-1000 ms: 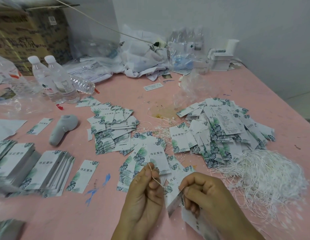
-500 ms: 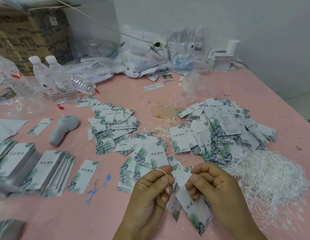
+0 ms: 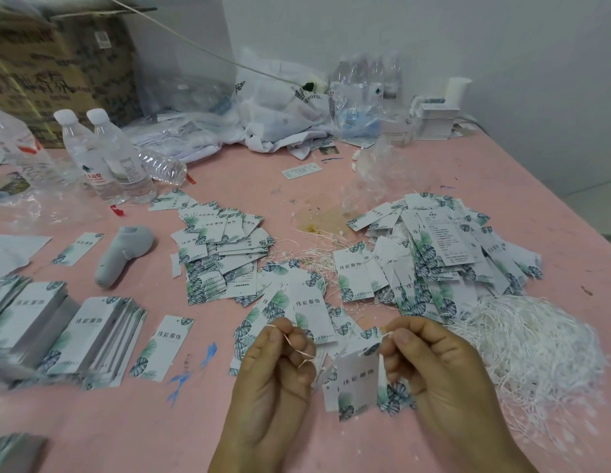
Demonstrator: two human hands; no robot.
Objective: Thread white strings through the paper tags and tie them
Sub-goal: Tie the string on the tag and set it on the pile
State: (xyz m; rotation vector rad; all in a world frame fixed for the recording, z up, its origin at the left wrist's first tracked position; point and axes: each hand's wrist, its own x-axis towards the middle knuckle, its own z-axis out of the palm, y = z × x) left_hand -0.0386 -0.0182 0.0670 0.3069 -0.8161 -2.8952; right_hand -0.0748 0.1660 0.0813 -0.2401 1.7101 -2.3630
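Observation:
My left hand (image 3: 273, 377) pinches one end of a thin white string (image 3: 299, 351) that loops over its fingers. My right hand (image 3: 437, 380) pinches the other end at the top of a small bunch of white paper tags (image 3: 357, 384) with green leaf print, which hang below the fingers above the pink table (image 3: 126, 428). A heap of loose white strings (image 3: 522, 339) lies just right of my right hand. Piles of the same tags lie beyond my hands: one in the middle (image 3: 225, 247), one at the right (image 3: 440, 247).
Neat stacks of tags (image 3: 75, 332) sit at the left. A grey handheld device (image 3: 123, 254) lies beside them. Water bottles (image 3: 102, 155), a cardboard box (image 3: 58, 70), plastic bags (image 3: 280, 110) and small white boxes (image 3: 433, 121) crowd the far edge by the wall.
Both hands have lifted and drawn apart, pulling the string out between them. The tags have swung from my left side to hang under my right fingers.

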